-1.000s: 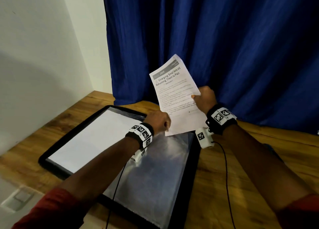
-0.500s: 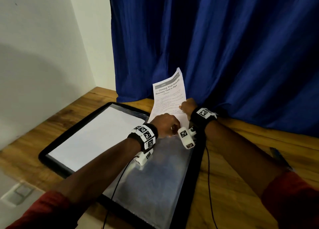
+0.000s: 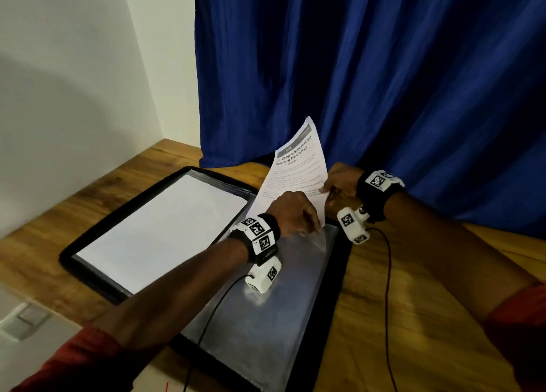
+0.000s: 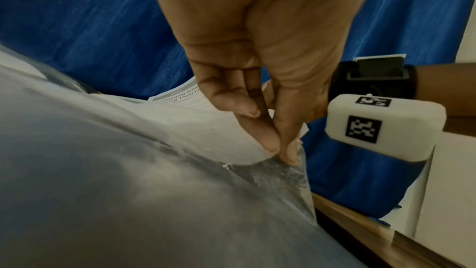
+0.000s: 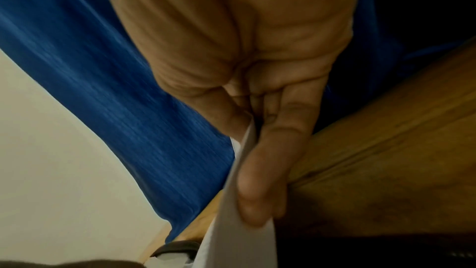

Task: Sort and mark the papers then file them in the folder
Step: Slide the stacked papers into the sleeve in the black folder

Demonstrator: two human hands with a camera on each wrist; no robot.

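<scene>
An open black folder (image 3: pixel 88 238) lies on the wooden desk, with a white sheet (image 3: pixel 165 232) in its left sleeve. My left hand (image 3: pixel 295 214) pinches the top corner of the clear plastic sleeve (image 3: pixel 266 326) on the right side and lifts it; thumb and finger meet on the plastic sleeve's edge (image 4: pixel 296 162) in the left wrist view. My right hand (image 3: pixel 339 184) pinches the right edge of a printed paper (image 3: pixel 295 170), which stands tilted with its lower end at the sleeve's mouth. The paper's edge (image 5: pixel 244 191) sits between thumb and fingers in the right wrist view.
A blue curtain (image 3: pixel 369 72) hangs close behind the desk, and a white wall (image 3: pixel 74 81) stands at the left. Wooden desk (image 3: pixel 399 303) surface shows right of the folder. Cables (image 3: pixel 387 273) run from both wrist cameras across the folder and desk.
The printed paper has come down from mid-air to the top of the right sleeve. My right hand moved down and left with it; my left hand stayed on the sleeve corner.
</scene>
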